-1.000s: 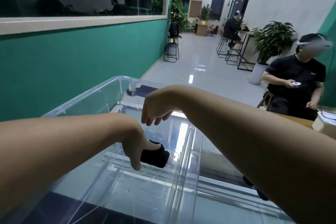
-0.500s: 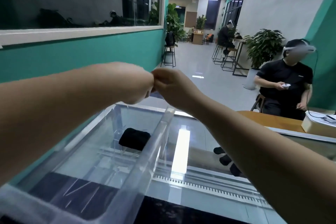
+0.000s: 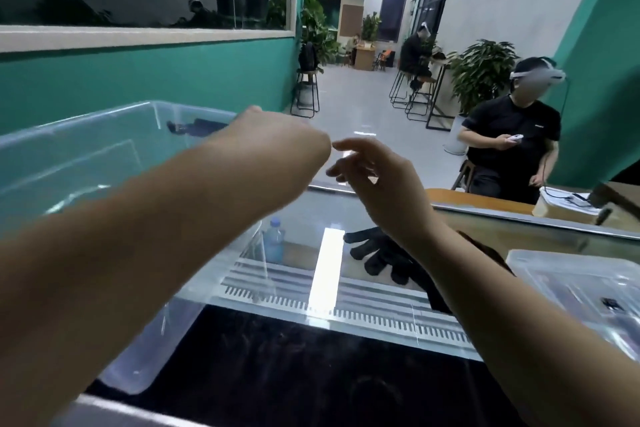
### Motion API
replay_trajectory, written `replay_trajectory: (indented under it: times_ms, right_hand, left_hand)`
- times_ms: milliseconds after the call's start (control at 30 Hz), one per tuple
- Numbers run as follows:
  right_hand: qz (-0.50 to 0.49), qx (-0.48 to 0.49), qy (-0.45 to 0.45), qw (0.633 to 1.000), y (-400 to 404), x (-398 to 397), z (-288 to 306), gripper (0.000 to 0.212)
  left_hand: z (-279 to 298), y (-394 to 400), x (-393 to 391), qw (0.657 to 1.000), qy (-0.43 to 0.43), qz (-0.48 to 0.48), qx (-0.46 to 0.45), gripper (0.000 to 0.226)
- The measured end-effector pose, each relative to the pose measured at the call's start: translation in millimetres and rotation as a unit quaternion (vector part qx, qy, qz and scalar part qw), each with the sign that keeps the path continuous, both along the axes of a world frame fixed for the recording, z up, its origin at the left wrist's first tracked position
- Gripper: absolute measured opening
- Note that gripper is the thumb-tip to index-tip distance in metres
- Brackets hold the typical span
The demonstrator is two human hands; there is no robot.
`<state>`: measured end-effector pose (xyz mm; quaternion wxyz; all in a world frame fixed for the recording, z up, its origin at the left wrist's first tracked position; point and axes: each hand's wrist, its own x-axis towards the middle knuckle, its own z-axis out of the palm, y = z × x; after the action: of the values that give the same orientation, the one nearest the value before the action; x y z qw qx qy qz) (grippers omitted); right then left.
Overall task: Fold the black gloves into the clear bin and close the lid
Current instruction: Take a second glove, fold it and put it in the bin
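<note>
Since half a second ago my hands have parted and my view has swung right. I see my left hand (image 3: 277, 146) blurred over the clear bin (image 3: 79, 149) and cannot tell its grip; my right hand (image 3: 377, 180) hangs empty, fingers loosely spread. Below its wrist a black glove (image 3: 374, 253) lies flat on the glossy glass table (image 3: 381, 308), mid-surface. A frosted lid (image 3: 581, 291) rests at the right edge. Beyond it, a seated person (image 3: 512, 146) faces a teal-walled corridor.

Dim, glare-streaked, motion-blurred, edge-warped
</note>
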<state>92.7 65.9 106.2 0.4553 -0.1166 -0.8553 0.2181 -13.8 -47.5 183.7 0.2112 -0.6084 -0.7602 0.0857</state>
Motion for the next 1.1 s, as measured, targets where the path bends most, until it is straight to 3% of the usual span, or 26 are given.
replay_trajectory:
  times_ms: [133, 200, 267, 433, 600, 700, 767, 900, 1033, 1100]
  right_hand:
    - [-0.102, -0.037, -0.042, 0.993, 14.8, 42.1, -39.0, 0.014]
    - [-0.147, -0.083, -0.073, 0.983, 22.1, 56.8, -55.4, 0.004]
    - [-0.199, -0.1, -0.13, 0.966, 30.7, 70.8, -71.6, 0.008]
    - [-0.267, -0.004, -0.209, 0.941, 47.3, 83.2, -99.8, 0.013]
    - [-0.319, 0.05, -0.149, 0.935, 52.9, 95.5, -105.1, 0.02]
    - [-0.349, 0.013, -0.199, 0.916, 57.1, 102.8, -104.5, 0.018]
    - [-0.356, -0.023, -0.262, 0.897, 59.7, 105.2, -108.7, 0.018]
    - [-0.349, -0.088, -0.343, 0.867, 59.7, 107.2, -113.0, 0.047]
    - [-0.342, -0.109, -0.373, 0.855, 61.6, 106.6, -117.7, 0.071]
    - [-0.36, -0.124, -0.363, 0.851, 64.0, 107.8, -117.8, 0.067]
  left_hand:
    - [-27.6, 1.6, 16.6, 0.998, -0.02, -0.016, 0.062, 0.023]
    - [-39.5, 11.0, 13.8, 0.995, -0.051, -0.021, 0.079, 0.021]
    - [-58.9, 25.9, 12.1, 0.989, -0.104, -0.026, 0.1, 0.02]
    - [-114.7, 68.3, 16.1, 0.957, -0.262, -0.009, 0.125, 0.022]
    - [-170.6, 97.6, 38.3, 0.938, -0.306, -0.007, 0.164, 0.024]
    - [-188.2, 111.1, 54.4, 0.882, -0.43, -0.09, 0.167, 0.03]
    - [-195.8, 116.7, 64.3, 0.857, -0.485, -0.142, 0.104, 0.048]
    - [-209.1, 120.1, 60.4, 0.906, -0.4, -0.141, -0.007, 0.066]
    - [-210.1, 112.8, 37.4, 0.892, -0.432, -0.132, 0.016, 0.05]
    - [-209.2, 110.8, 30.6, 0.883, -0.451, -0.125, 0.032, 0.04]
